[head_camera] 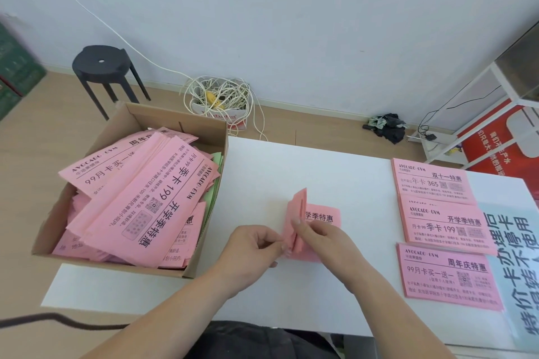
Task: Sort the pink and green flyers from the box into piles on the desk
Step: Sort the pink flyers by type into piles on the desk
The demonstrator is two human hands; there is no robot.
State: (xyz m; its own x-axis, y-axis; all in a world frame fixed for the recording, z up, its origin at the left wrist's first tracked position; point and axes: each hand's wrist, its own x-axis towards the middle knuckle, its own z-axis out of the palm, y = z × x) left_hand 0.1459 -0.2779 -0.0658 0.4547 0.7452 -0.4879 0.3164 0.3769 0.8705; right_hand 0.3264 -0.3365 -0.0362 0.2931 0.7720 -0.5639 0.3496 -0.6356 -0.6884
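Green flyers [216, 161]: only slivers show at the right wall of the box [116, 267], rest buried under pink flyers [140, 198]
Held pink sheets [322, 217]: headline part-covered by right hand [326, 245]; number of sheets indeterminable
Blue poster [519, 265]: cut by right edge
Sorted piles [446, 227]: fine print too small to read
Dark heap [386, 125]: unidentifiable
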